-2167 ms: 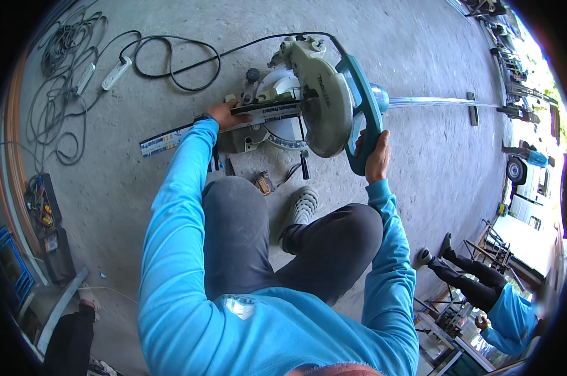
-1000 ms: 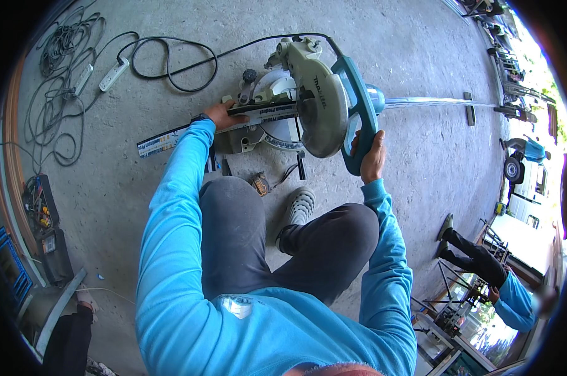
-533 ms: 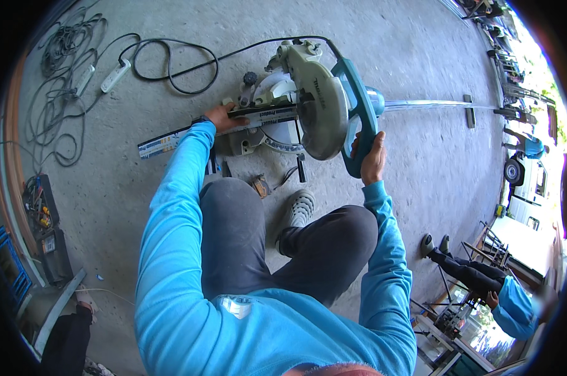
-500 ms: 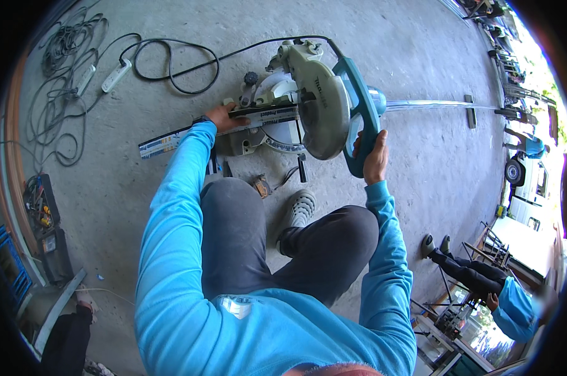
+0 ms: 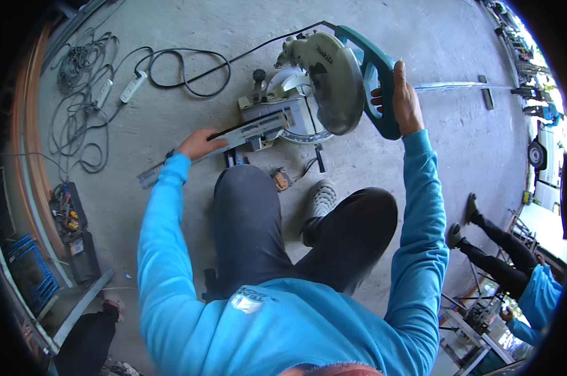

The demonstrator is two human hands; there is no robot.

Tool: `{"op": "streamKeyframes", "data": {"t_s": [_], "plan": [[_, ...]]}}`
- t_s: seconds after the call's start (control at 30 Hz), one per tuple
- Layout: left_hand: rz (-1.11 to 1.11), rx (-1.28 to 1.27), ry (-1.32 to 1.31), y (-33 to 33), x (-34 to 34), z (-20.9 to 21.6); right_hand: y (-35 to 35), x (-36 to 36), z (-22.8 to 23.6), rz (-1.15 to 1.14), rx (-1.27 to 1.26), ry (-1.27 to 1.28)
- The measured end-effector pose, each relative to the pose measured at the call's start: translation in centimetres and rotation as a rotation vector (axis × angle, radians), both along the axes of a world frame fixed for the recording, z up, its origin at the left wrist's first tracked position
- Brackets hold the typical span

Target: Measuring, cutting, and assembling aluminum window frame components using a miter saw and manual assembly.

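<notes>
A miter saw [image 5: 343,81] with a pale guard and a teal handle [image 5: 358,44] stands on the concrete floor before me. My right hand [image 5: 406,105] is wrapped round that handle, thumb up along its side. The saw head is raised. To the left, my left hand [image 5: 201,144] grips a long metal profile [image 5: 252,132] with printed film on it. One end of the profile lies over the saw's base by the fence [image 5: 258,109]; the other slants down left past my wrist. Its far end is blurred by motion.
A black cable loops to a white power strip [image 5: 133,88] and a tangled cord [image 5: 86,72]. An open toolbox [image 5: 73,219] sits at left. A small brownish tool [image 5: 281,180] lies by my shoe [image 5: 323,199]. Long metal lengths [image 5: 459,86] lie right. A co-worker [image 5: 515,269] is at lower right.
My left hand has drawn the profile leftward and toward me, tilting it off the fence line. My right hand has moved up and right with the saw handle. The view has shifted too.
</notes>
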State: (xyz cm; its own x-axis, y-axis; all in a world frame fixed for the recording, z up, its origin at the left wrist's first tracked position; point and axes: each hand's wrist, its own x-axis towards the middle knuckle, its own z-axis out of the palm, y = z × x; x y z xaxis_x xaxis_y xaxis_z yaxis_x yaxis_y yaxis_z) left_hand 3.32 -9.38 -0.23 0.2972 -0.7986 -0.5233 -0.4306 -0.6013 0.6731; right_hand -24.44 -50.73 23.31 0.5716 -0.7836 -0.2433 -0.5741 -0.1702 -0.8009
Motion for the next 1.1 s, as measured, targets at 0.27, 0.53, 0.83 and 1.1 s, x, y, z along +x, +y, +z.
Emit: {"op": "streamKeyframes", "data": {"t_s": [0.27, 0.53, 0.83, 1.1], "plan": [[1.193, -0.712, 0.465, 7.1, -0.6, 0.2, -0.5, 0.1, -0.4, 0.023, -0.037, 0.049], [1.555, -0.643, 1.051, 5.2, -7.0, -15.1, -0.1, 0.3, 0.3, -0.008, 0.004, 0.039], [0.586, -0.153, -0.478, 5.4, -5.5, -9.9, -2.1, -0.4, -1.0, 0.059, 0.094, -0.005], [0.194, 0.042, -0.22, -6.3, -1.5, -12.8, -6.1, -0.9, -4.7, -0.051, 0.208, -0.087]]}}
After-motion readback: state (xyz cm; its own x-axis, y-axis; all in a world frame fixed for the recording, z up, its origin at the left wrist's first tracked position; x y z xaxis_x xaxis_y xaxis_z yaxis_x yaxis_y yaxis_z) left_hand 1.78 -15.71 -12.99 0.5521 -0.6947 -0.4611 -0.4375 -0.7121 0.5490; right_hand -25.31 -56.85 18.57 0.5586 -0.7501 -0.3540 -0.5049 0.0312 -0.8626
